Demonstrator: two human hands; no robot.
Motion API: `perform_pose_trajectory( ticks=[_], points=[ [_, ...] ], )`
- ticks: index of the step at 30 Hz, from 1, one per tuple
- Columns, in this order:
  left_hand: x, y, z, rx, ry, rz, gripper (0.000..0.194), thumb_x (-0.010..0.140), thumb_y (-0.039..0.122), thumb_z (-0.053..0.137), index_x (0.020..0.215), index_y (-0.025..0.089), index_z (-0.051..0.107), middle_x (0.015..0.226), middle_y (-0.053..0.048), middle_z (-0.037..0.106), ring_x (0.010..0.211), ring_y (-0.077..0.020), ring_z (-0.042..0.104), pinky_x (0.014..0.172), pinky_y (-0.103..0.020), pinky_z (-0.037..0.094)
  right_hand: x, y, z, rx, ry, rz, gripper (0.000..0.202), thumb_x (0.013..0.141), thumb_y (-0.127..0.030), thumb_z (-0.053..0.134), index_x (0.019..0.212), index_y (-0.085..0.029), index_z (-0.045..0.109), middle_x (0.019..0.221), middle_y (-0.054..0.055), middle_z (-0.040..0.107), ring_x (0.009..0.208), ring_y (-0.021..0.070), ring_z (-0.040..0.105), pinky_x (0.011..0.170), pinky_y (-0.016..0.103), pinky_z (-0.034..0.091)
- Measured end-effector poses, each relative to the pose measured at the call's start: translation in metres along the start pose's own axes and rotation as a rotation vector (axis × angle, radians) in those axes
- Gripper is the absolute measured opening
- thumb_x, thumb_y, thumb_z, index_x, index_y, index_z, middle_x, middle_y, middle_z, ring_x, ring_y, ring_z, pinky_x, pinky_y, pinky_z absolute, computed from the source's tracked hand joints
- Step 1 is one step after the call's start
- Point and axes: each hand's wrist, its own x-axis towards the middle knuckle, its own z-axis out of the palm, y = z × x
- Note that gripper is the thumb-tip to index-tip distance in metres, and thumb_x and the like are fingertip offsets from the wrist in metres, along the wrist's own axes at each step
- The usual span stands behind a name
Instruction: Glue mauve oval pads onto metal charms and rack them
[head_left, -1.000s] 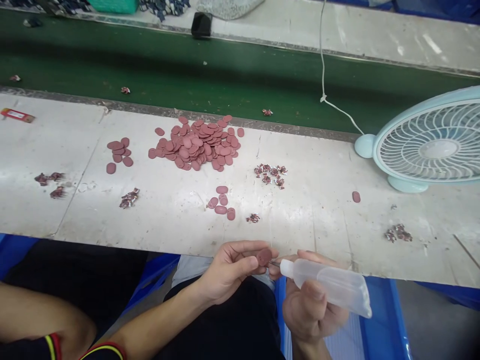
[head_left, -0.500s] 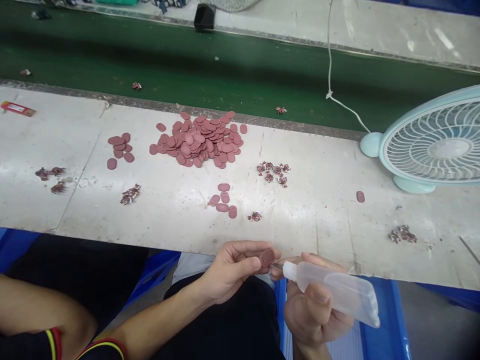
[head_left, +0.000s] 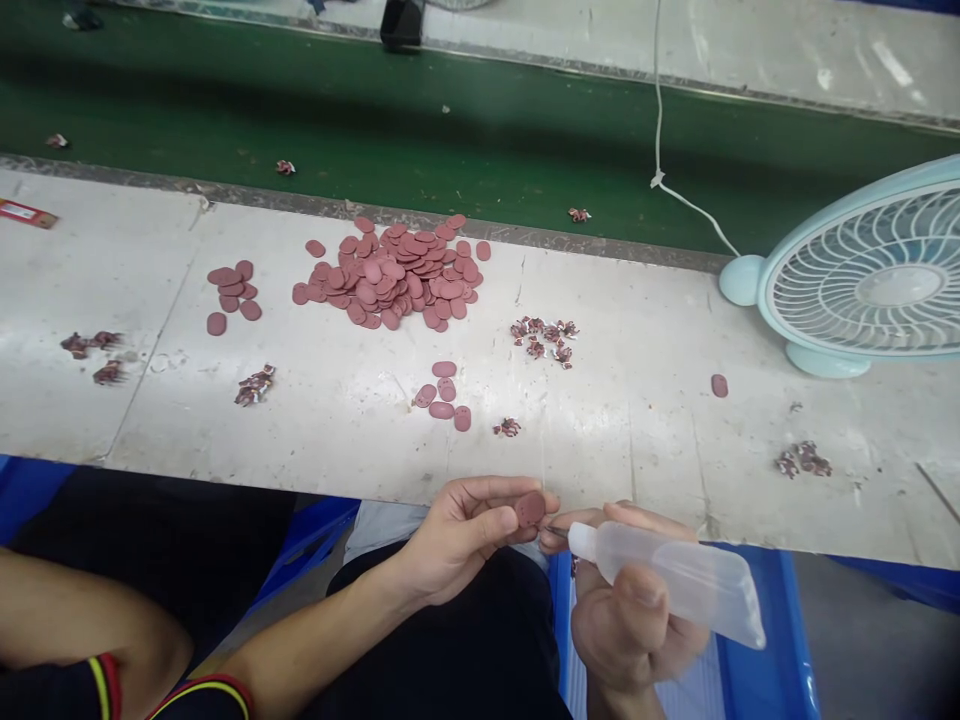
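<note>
Between its thumb and fingers, my left hand (head_left: 469, 535) holds a reddish-brown oval disc (head_left: 531, 509) just past the table's front edge. My right hand (head_left: 637, 610) grips a translucent squeeze bottle (head_left: 675, 580) with a white cap, its thin metal tip pointing left beside the disc. Whether the tip touches the disc cannot be made out. On the table above my hands lie several loose oval discs (head_left: 442, 410) and a small brown-and-white figure piece (head_left: 507, 427). Farther back is a large heap of the same discs (head_left: 397, 275).
A light blue fan (head_left: 892, 285) stands at the right, its white cable crossing the green conveyor belt (head_left: 480, 150). Small clusters of figure pieces (head_left: 546, 340) lie about the white table (head_left: 600, 430). Another person's arm (head_left: 82, 610) is at the lower left.
The disc in my left hand has turned slightly, and the bottle tip is a little farther from it. Small pieces on the green belt have shifted right. The camera view has moved slightly.
</note>
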Motion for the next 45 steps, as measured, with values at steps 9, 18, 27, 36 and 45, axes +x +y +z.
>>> perform_pose_trajectory(
  ticks=[9, 18, 27, 36, 45],
  points=[
    [0.002, -0.001, 0.0, -0.001, 0.004, -0.001, 0.028, 0.086, 0.024, 0.071, 0.114, 0.019, 0.073, 0.114, -0.013, 0.075, 0.099, -0.0216, 0.071, 0.089, -0.033, 0.054, 0.0, 0.002, -0.003, 0.002, -0.009, 0.009, 0.025, 0.086, -0.039, 0.062, 0.106, -0.025, 0.066, 0.074, 0.003, 0.07, 0.062, 0.0254, 0.068, 0.055, 0.044, 0.056],
    [0.005, 0.008, 0.0, -0.019, 0.029, 0.024, 0.026, 0.087, 0.02, 0.07, 0.112, 0.017, 0.074, 0.112, -0.012, 0.075, 0.096, -0.0178, 0.072, 0.089, -0.025, 0.054, 0.094, 0.042, -0.023, 1.314, -0.165, 0.975, 0.037, 0.089, -0.034, 0.058, 0.116, -0.01, 0.052, 0.076, -0.001, 0.057, 0.065, 0.0063, 0.063, 0.044, 0.005, 0.051],
    [0.008, 0.026, -0.017, -0.057, 0.143, 0.032, 0.028, 0.086, 0.022, 0.071, 0.113, 0.015, 0.073, 0.116, -0.013, 0.074, 0.096, -0.0173, 0.072, 0.083, -0.021, 0.057, 0.09, 0.042, -0.031, 1.117, -0.247, 0.918, 0.036, 0.094, -0.053, 0.046, 0.086, -0.018, 0.054, 0.06, -0.008, 0.042, 0.042, 0.0031, 0.044, 0.028, 0.008, 0.035],
    [0.006, 0.045, -0.022, -0.084, 0.22, 0.001, 0.029, 0.084, 0.023, 0.073, 0.113, 0.015, 0.073, 0.117, -0.014, 0.073, 0.096, -0.0182, 0.071, 0.082, -0.021, 0.057, 0.279, 0.036, -0.006, -0.484, -0.054, -0.023, 0.022, 0.085, -0.04, 0.062, 0.095, -0.021, 0.064, 0.088, 0.005, 0.063, 0.083, 0.0188, 0.06, 0.064, 0.029, 0.052],
    [-0.005, 0.035, -0.018, -0.103, 0.214, 0.0, 0.028, 0.086, 0.023, 0.071, 0.112, 0.014, 0.073, 0.116, -0.016, 0.072, 0.088, -0.0161, 0.069, 0.076, -0.022, 0.056, 0.385, 0.069, 0.058, -0.906, -0.106, -0.074, 0.028, 0.09, -0.038, 0.063, 0.108, -0.016, 0.064, 0.125, 0.008, 0.061, 0.122, 0.0259, 0.053, 0.106, 0.052, 0.04]
  ],
)
